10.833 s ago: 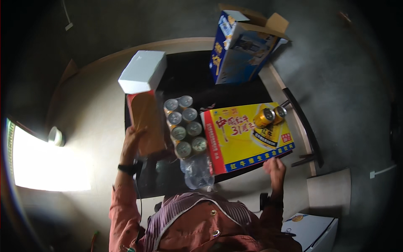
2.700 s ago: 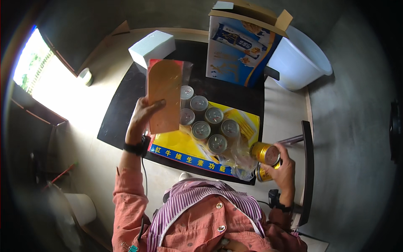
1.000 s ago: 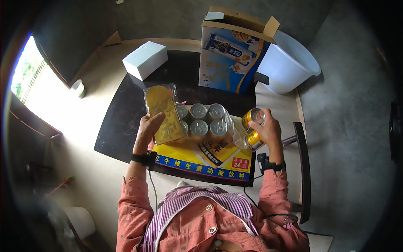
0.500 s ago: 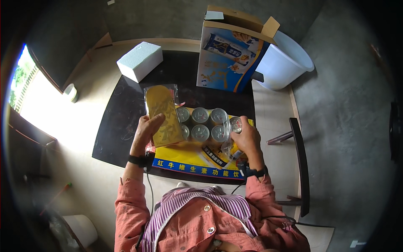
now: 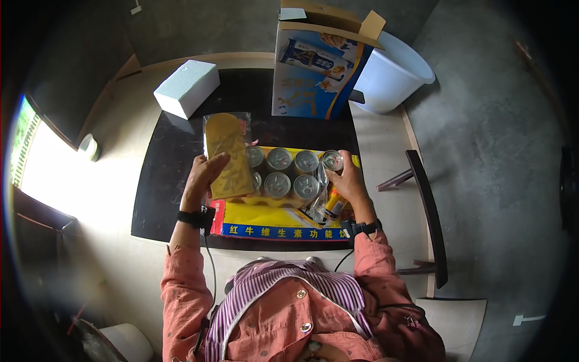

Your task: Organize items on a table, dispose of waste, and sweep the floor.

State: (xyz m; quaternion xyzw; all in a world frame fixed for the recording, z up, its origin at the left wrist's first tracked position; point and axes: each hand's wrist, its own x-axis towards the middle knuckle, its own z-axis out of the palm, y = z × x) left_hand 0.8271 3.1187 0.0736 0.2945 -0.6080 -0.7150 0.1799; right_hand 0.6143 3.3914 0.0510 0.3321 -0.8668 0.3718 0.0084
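Note:
My left hand [image 5: 205, 175] grips a gold paper packet [image 5: 228, 154] with raised lettering, inside a clear plastic sleeve. The packet covers the left end of a group of silver-topped cans [image 5: 278, 159] in two rows. Around the upright lid of the rightmost can [image 5: 332, 160], my right hand [image 5: 350, 184] is closed. Clear plastic film [image 5: 318, 205] hangs crumpled beside that hand. Just under the fingers shows a yellow printed surface [image 5: 335, 204]; whether it belongs to the same can I cannot tell. Beneath the cans lies a yellow carton sheet [image 5: 265, 217] with a blue band.
A dark table [image 5: 163, 199] carries everything. At its far left sits a white foam block [image 5: 187, 88]; at the far right stands an open blue printed carton [image 5: 316, 72]. Behind that is a large white tub [image 5: 395, 75]. A dark wooden stool [image 5: 428, 217] is on the right.
My right hand has lifted slightly with the can, whose lid now shows more fully. My left hand still holds the gold packet in about the same spot. The whole view has shifted a little.

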